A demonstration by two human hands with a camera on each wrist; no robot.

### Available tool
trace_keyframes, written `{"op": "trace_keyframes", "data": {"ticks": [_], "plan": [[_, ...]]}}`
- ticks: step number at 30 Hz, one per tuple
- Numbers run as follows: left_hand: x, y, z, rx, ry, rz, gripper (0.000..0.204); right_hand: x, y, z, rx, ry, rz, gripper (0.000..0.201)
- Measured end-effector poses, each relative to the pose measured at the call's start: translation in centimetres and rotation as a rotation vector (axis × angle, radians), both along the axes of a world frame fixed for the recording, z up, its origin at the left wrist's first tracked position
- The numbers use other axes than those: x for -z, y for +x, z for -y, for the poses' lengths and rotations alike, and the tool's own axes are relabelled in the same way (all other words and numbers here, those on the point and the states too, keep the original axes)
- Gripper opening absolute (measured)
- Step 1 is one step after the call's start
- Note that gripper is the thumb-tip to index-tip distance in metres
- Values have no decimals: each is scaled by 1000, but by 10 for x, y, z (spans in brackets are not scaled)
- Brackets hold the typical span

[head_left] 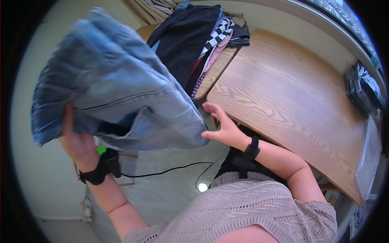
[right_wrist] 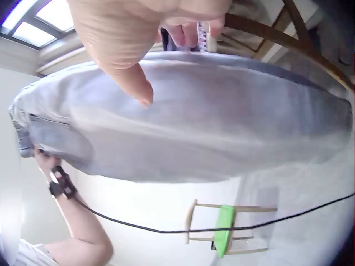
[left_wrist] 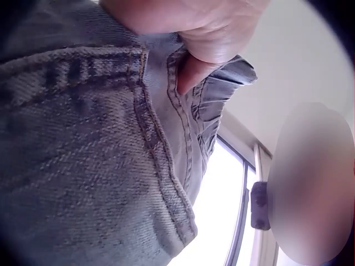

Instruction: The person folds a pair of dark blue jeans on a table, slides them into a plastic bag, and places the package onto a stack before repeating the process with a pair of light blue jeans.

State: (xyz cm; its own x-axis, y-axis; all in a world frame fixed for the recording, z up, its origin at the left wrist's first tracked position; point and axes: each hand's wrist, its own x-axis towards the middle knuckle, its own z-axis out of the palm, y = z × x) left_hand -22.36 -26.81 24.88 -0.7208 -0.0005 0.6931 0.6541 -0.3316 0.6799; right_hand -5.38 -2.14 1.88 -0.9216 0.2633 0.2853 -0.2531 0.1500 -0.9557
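Observation:
A pair of light blue jeans (head_left: pixel 121 85) hangs in the air at the left of the head view, spread wide and slightly blurred. My left hand (head_left: pixel 79 141) grips it near the waistband, with a dark pocket opening just to the right. In the left wrist view, a finger of the left hand (left_wrist: pixel 199 33) is tucked into the stitched denim folds. My right hand (head_left: pixel 225 127) is beside the other end of the jeans, thumb and fingers spread apart. From the right wrist, its thumb (right_wrist: pixel 136 86) shows in front of the denim, fingers past the upper edge.
Stacked trousers (head_left: pixel 182 40), black on top with checkered and pink ones below, lie on a wooden surface at the back. A wooden table (head_left: pixel 291 89) stands on the right, with plastic-wrapped packs (head_left: pixel 362 87) by the window. A black cable (head_left: pixel 162 172) crosses below; a green-seated chair (right_wrist: pixel 224 230) stands on the floor.

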Motion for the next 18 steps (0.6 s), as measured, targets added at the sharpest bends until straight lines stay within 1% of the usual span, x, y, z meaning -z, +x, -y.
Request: {"op": "trace_keyframes", "data": {"ticks": [1,2,3,4,6,7,8,10,11,12,14,15,16,18], "plan": [[-19,-2,29,96,64,114,32,20,5,12,19,32,88,93],[-40,-4,46,198,128,222,32,37,4,20,46,64,168,94],[-53,2,46,5,175,172,34,44,3,24,96,120,176,94],[-60,3,51,-44,169,40,35,49,2,26,99,115,174,94],[-77,7,68,-138,172,-91,35,61,2,30,218,130,270,95],[-87,9,76,-164,177,-124,35,72,1,35,344,168,127,70],[-94,10,82,-194,179,-152,35,85,-1,34,343,168,126,70],[-104,14,90,-241,192,-199,36,96,0,24,54,50,141,35],[-107,15,92,-261,191,-223,36,102,8,27,42,-15,102,13],[-109,16,93,-273,194,-237,36,93,17,24,52,-12,102,13],[-109,18,88,-271,204,-251,37,67,43,14,-26,-15,212,13],[-107,18,84,-260,207,-250,37,59,59,5,-22,-40,181,13],[-103,18,80,-239,219,-247,37,33,82,-7,-9,-74,219,13],[-95,15,67,-179,236,-217,37,-8,132,-31,108,15,184,13]]}}
